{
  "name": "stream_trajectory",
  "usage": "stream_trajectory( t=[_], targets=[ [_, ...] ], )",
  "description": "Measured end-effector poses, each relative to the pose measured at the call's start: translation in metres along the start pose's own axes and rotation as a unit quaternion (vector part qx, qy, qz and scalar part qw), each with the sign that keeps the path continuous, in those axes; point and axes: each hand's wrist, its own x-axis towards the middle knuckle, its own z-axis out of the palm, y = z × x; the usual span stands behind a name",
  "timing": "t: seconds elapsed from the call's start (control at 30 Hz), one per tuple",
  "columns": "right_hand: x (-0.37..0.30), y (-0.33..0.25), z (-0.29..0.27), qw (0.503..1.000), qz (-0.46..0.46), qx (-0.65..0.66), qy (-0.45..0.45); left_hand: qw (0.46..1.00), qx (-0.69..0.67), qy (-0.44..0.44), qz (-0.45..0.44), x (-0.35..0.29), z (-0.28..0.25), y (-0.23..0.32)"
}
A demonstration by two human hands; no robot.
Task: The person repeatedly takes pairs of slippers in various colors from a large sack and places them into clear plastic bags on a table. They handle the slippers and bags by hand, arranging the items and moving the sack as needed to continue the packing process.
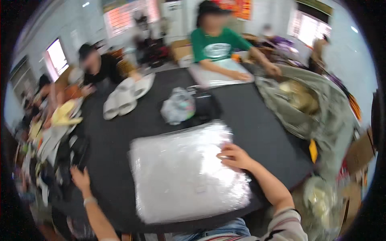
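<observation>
Crosswise on the black table point(108, 160), the stack of clear plastic sheets point(181, 178) lies between the hands, nearer the right hand point(235, 156), whose loosely parted fingers rest on it; the left hand point(81, 179), unclosed, is near dark items point(80, 150).

Head view, fisheye: mounted above the near edge of the table point(261, 140), close to it, facing down and across toward its far side.
</observation>
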Motion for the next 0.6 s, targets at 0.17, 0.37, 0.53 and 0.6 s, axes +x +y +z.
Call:
stream_trajectory(
  t=[0.17,0.37,0.53,0.6],
  targets=[
    [-0.003,0.001,-0.004,0.999,-0.034,0.028,0.007,0.991,0.056,-0.112,-0.037,-0.01,0.049,-0.031],
    [-0.008,0.015,-0.014,0.992,-0.051,0.1,0.053,0.985,0.03,-0.169,-0.03,-0.056,-0.002,0.008],
    [-0.015,0.019,-0.125,0.888,0.006,-0.186,0.421,0.983,0.021,-0.18,0.006,-0.083,-0.045,0.004],
    [-0.035,0.033,-0.191,0.826,0.147,-0.319,0.44,0.985,0.019,-0.173,0.003,-0.091,-0.048,0.003]
  ],
)
